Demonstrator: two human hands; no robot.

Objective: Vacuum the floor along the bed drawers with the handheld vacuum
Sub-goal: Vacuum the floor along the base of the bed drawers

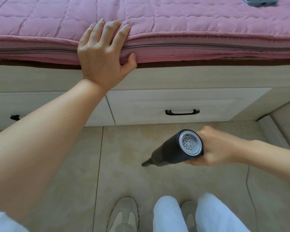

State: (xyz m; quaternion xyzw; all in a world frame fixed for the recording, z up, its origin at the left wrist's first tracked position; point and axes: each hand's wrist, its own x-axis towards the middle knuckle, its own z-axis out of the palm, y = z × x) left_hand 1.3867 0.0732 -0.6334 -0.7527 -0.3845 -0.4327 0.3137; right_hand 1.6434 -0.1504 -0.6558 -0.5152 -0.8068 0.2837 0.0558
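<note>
Leftward, the left hand (102, 52) grips the pink mattress (191, 22) edge, fingers on top and thumb underneath; below, the drawers (177, 104) meet the floor (124, 148); the right hand (214, 148) clasps the vacuum (172, 148), nozzle near the tiles

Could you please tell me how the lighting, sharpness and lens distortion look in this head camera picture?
Head view: soft, even daylight, no harsh shadows or glare; wide-angle lens bows the pink quilted mattress edge and the cream wooden drawer front; the left hand and the black handheld vacuum in the right hand look sharp; the beige shoes at the bottom edge look slightly soft.
</note>
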